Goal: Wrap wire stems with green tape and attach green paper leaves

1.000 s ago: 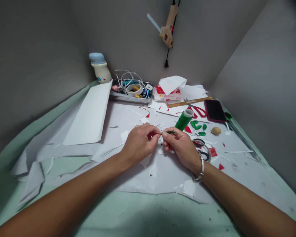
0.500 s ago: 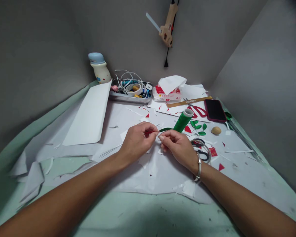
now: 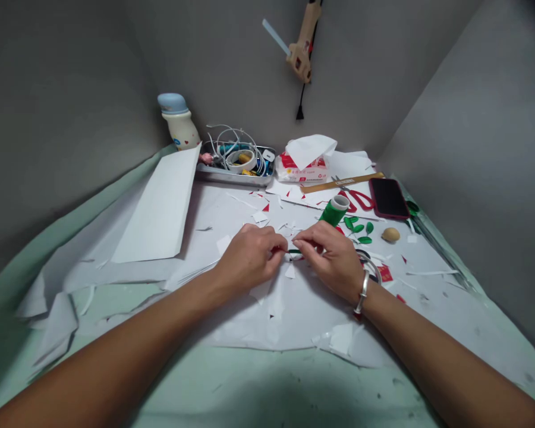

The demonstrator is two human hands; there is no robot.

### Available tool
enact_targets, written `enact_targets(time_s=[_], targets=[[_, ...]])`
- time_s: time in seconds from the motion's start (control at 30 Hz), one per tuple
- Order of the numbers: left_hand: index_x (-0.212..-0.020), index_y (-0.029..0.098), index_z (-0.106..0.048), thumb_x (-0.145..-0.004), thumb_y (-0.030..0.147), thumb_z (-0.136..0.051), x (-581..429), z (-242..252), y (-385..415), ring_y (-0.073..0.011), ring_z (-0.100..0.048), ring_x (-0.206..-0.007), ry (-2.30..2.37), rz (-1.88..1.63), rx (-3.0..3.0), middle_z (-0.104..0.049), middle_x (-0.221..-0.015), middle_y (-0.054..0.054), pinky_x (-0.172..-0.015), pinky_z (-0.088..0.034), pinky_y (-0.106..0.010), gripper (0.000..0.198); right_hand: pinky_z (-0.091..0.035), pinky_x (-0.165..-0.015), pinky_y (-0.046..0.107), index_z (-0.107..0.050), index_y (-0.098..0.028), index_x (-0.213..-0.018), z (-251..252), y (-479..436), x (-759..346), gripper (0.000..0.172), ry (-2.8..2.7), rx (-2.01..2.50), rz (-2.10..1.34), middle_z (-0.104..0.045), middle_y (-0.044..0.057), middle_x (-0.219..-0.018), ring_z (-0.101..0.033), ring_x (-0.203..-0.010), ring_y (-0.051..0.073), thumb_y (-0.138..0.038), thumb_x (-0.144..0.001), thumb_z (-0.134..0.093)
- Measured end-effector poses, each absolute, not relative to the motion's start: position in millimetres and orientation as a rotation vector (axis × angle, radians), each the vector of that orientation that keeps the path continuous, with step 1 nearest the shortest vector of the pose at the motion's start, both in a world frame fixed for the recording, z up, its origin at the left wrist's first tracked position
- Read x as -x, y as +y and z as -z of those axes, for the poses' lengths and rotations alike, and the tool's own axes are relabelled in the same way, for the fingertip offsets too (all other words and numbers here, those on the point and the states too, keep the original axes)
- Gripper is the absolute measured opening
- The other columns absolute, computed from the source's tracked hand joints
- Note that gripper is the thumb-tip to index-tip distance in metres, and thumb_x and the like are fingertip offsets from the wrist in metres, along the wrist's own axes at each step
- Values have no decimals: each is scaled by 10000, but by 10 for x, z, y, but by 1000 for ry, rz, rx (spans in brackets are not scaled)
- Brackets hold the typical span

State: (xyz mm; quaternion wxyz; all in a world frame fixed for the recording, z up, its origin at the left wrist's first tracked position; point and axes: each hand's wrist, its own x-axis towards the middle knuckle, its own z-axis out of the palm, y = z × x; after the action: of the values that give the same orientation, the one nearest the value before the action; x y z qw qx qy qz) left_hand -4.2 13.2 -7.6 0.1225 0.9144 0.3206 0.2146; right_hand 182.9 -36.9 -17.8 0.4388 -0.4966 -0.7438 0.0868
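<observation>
My left hand [image 3: 255,252] is closed in a pinch on a thin stem [image 3: 295,251], whose dark green length sticks out to the right between my hands. Close beside it, my right hand [image 3: 332,258] also pinches, thumb against forefinger; what lies between those fingertips is too fine to make out. Just behind the right hand stands a spool of green thread [image 3: 333,213], its lower part hidden by that hand. Small green leaves [image 3: 359,229] lie to the right of the spool. A roll of tape [image 3: 376,270] is partly covered by my right wrist.
Red-handled scissors [image 3: 361,200], a ruler [image 3: 343,183] and a phone [image 3: 389,198] lie at the back right. A tissue pack [image 3: 302,169] and a metal tray [image 3: 232,177] of supplies stand along the wall. A glue gun [image 3: 301,59] hangs above. Paper scraps litter the white sheet [image 3: 249,330].
My right hand has risen slightly and turned, now covering the spool's lower part. The stem's green end, earlier pointing up toward the spool, now lies lower and level between my hands.
</observation>
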Motion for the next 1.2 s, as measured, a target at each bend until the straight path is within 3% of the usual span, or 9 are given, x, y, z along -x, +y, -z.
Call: enact_targets(time_s=[0.13,0.3,0.5,0.73,0.87,1.03,1.2], targets=[[-847,205,-694,-825,153,-536,36,48,133,-159,-571,-726,792,-578,-2578,-657,-765,-7,-825,-420,-363,167,-442,-692,273,-699,-202,-847,210,-276,-1926,111,-1785,1245,-313,-657,21,-790,-567,-758,152,-212,-890,-597],[-811,185,-685,-811,162,-542,32,-86,106,-142,-581,-740,828,-644,-2202,-668,-811,-12,-724,-451,-284,145,-464,-697,275,-709,-206,-877,294,-217,-1998,138,-1719,1346,-462,-706,24,-865,-618,-766,157,-277,-891,-592],[-812,176,-682,-814,190,-544,49,-58,159,-151,-592,-756,1085,-827,-2141,-682,-855,-33,-704,-455,-283,139,-432,-711,296,-729,-227,-906,268,-340,-1903,155,-2160,1243,-228,-722,14,-798,-572,-734,166,-257,-904,-576],[-814,207,-705,-789,150,-537,53,65,160,-166,-566,-684,1015,-622,-2523,-678,-785,-31,-775,-442,-355,179,-424,-735,325,-725,-217,-882,134,-337,-1927,172,-2073,1194,-13,-673,30,-704,-531,-720,182,-274,-918,-567],[-800,217,-714,-780,134,-548,38,39,115,-151,-575,-669,809,-540,-2491,-679,-763,-12,-726,-438,-309,187,-444,-754,310,-709,-218,-878,173,-279,-1976,151,-1983,1211,-228,-696,25,-784,-575,-761,171,-265,-911,-569],[-821,194,-703,-778,127,-542,33,-89,87,-139,-611,-749,779,-506,-2233,-697,-827,-12,-720,-461,-262,180,-466,-658,252,-692,-198,-875,292,-213,-2028,175,-1757,1318,-572,-704,14,-830,-617,-709,138,-312,-901,-561],[-798,180,-684,-788,181,-548,43,-133,131,-144,-604,-747,942,-670,-2074,-694,-820,-13,-709,-472,-267,136,-479,-713,263,-714,-199,-887,325,-243,-2004,145,-1981,1278,-530,-722,21,-840,-641,-754,147,-237,-876,-575]])
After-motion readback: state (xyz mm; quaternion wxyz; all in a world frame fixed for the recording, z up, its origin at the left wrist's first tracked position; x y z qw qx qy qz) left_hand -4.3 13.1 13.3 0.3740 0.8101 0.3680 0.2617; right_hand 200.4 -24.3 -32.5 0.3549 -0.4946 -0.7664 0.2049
